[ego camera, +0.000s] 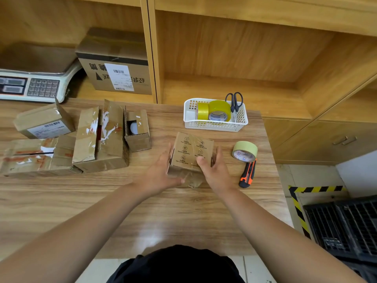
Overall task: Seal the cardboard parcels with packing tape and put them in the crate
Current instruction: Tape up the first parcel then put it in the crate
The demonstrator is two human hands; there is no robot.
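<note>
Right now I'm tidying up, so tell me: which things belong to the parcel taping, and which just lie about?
Job: small parcel, left hand, right hand, tape roll, utility knife, tape basket, open parcels, crate.
Lying about: weighing scale, labelled box on the shelf.

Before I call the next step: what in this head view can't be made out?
Head view only:
- small parcel: side walls and near end are covered by the left hand and right hand; tape coverage unclear.
- black crate: cut off by the right edge; inside barely visible.
- scale: cut off by the left edge, display blurred.
- shipping label on the shelf box: print too small.
</note>
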